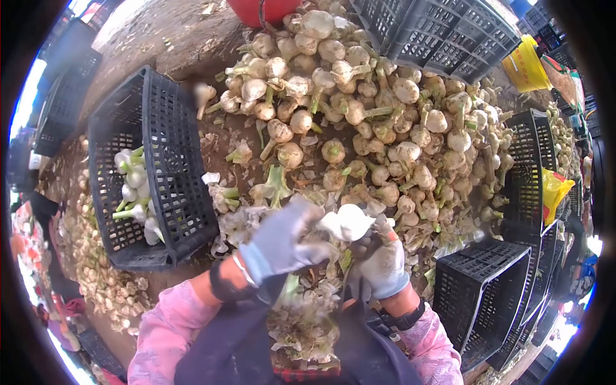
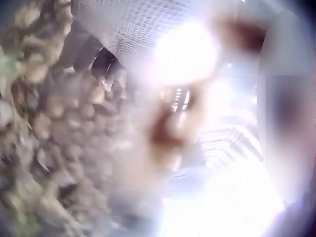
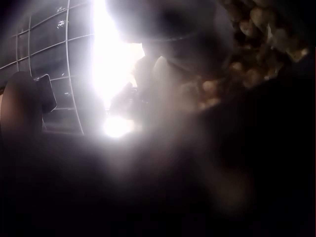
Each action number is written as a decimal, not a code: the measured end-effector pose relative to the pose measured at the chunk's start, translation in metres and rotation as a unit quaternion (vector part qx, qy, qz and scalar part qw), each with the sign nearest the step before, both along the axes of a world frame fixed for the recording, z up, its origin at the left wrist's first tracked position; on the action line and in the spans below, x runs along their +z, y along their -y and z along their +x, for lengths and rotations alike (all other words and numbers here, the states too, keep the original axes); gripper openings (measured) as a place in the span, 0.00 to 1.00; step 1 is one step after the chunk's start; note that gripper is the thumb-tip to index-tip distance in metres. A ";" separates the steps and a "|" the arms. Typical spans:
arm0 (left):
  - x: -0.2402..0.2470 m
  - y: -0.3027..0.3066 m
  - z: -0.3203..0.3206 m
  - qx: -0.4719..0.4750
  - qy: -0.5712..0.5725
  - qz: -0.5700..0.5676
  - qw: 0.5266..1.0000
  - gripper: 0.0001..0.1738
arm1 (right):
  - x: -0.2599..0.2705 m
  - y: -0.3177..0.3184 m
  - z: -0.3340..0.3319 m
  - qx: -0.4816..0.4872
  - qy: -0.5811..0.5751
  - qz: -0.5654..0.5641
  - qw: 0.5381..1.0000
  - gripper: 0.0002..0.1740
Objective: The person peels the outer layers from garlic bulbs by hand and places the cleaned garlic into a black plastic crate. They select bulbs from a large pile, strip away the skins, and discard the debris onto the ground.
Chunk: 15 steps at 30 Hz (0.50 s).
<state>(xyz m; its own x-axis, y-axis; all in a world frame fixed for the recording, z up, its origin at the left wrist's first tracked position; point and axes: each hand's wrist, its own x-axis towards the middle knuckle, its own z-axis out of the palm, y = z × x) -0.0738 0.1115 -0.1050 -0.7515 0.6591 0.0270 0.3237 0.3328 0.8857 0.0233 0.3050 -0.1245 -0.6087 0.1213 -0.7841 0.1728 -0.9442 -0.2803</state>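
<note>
A white, peeled garlic bulb [image 1: 351, 222] sits between the two gloved hands in the head view. The right hand [image 1: 383, 264] grips it from the right, its fingers partly hidden behind the bulb. Blurred by motion, the left hand [image 1: 285, 240] is just left of the bulb, thumb and fingers spread apart with nothing seen between them. Below the hands lie loose garlic skins [image 1: 305, 321]. In front spreads a heap of unpeeled garlic [image 1: 410, 151] with stems. Both wrist views are blurred and glaring; garlic [image 2: 64, 118] shows at the left wrist view's left side.
A black crate [image 1: 179, 173] holding several white garlic bulbs [image 1: 135, 176] stands at left. Another crate [image 1: 449, 38] is behind the heap, near a red bucket [image 1: 260, 9]. At right stand more crates [image 1: 478, 276] and a yellow bag [image 1: 556, 192].
</note>
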 end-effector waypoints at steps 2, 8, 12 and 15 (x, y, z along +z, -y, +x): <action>-0.005 -0.010 0.008 -0.060 0.002 -0.027 0.998 0.15 | 0.013 0.008 -0.003 0.015 0.014 0.015 1.000 0.15; 0.009 0.000 0.008 -0.057 0.400 0.215 0.889 0.14 | -0.011 -0.012 0.004 0.161 -0.071 0.098 0.980 0.19; 0.010 0.021 -0.013 0.102 0.482 0.314 0.812 0.25 | -0.039 -0.021 0.015 0.111 -0.152 0.001 0.982 0.23; -0.015 0.024 -0.018 0.161 0.315 0.155 0.922 0.34 | -0.022 -0.022 0.009 0.023 -0.126 -0.219 0.967 0.23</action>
